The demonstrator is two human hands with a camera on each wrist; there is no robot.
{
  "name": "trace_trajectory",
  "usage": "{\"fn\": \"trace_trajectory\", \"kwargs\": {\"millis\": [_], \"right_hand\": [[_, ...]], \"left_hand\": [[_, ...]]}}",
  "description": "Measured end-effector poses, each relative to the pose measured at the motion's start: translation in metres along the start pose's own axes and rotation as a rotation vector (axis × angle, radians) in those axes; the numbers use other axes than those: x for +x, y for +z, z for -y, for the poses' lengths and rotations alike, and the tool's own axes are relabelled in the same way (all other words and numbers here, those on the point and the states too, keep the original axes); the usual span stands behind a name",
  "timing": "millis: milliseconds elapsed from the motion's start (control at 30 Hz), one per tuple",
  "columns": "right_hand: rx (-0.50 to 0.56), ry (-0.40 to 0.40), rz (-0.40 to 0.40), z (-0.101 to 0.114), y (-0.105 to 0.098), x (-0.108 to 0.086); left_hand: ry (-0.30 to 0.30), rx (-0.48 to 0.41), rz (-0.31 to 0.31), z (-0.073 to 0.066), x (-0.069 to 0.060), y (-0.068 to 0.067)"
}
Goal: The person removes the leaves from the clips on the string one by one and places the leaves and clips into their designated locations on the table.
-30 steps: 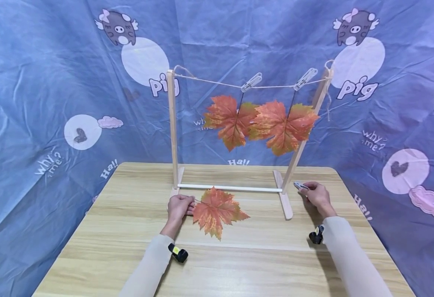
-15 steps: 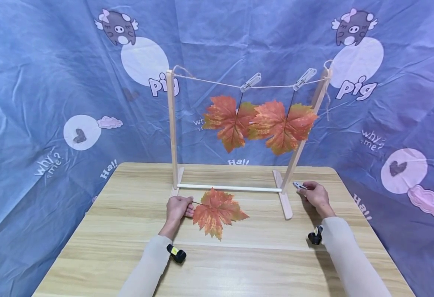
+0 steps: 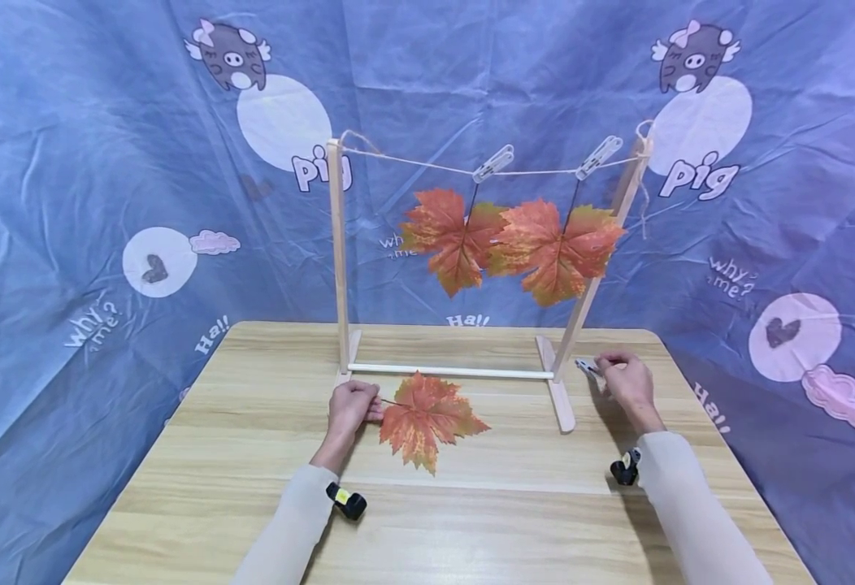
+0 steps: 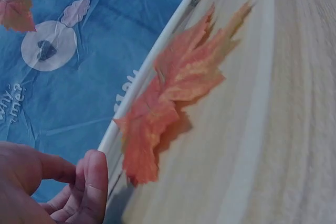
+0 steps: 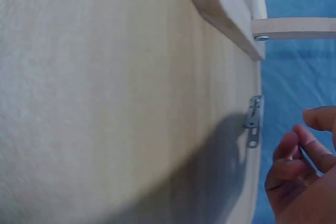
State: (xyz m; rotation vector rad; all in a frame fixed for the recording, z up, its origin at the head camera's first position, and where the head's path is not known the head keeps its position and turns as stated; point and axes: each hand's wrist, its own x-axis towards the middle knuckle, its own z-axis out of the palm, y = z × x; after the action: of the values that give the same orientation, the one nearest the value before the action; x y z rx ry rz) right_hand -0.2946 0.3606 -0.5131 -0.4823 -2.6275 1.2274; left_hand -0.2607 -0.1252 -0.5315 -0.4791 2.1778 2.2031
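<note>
The left hand (image 3: 352, 410) pinches the stem (image 3: 392, 401) of the loose leaf (image 3: 431, 418) between thumb and fingers, at the left of the desk (image 3: 471, 520). The right hand (image 3: 628, 383) is held just beside the loose clip (image 5: 254, 121), its thumb and fingers apart, with a gap to the clip in the right wrist view. The two hands are well apart. The loose leaf is near the middle of the desk, its long axis running roughly left to right: the stem points left and slightly far, the tip right and slightly near. A shadow shows beneath it, and how much of it touches the desk cannot be told. The loose clip lies slanted on the desk, from far left to near right. Just beyond the loose leaf runs the white bar (image 3: 457, 371) of a wooden frame (image 3: 339, 260), whose right foot (image 3: 563, 410) stands between leaf and clip. Above, the string (image 3: 413, 162) carries a left clip (image 3: 493, 163) and a right clip (image 3: 599, 158), each gripping a hanging leaf's stem; the left hanging leaf (image 3: 449, 248) and right hanging leaf (image 3: 559, 252) overlap at their edges. Blue printed cloth (image 3: 69, 81) rises behind.
</note>
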Motion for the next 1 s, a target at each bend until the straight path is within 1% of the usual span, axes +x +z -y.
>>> {"fn": "trace_trajectory", "kwargs": {"millis": [133, 300, 433, 600, 667, 833, 1000], "right_hand": [[-0.05, -0.046, -0.047, 0.01, -0.005, -0.003], [-0.033, -0.103, -0.09, 0.025, -0.013, -0.005], [0.011, -0.156, -0.139, 0.039, -0.022, -0.006], [0.092, -0.261, -0.183, 0.058, -0.03, -0.008], [0.114, -0.307, -0.196, 0.067, -0.034, -0.009], [0.13, -0.392, -0.214, 0.091, -0.046, -0.011], [0.151, -0.457, -0.23, 0.114, -0.059, -0.015]], "left_hand": [[0.014, -0.014, 0.001, -0.008, 0.0, 0.003], [0.026, -0.003, 0.011, -0.02, -0.002, 0.007], [0.057, -0.004, 0.026, -0.031, -0.006, 0.008], [0.114, -0.021, 0.063, -0.047, -0.01, 0.01], [0.126, -0.026, 0.078, -0.054, -0.012, 0.01], [0.155, -0.033, 0.101, -0.074, -0.018, 0.012], [0.187, -0.048, 0.127, -0.093, -0.024, 0.016]]}}
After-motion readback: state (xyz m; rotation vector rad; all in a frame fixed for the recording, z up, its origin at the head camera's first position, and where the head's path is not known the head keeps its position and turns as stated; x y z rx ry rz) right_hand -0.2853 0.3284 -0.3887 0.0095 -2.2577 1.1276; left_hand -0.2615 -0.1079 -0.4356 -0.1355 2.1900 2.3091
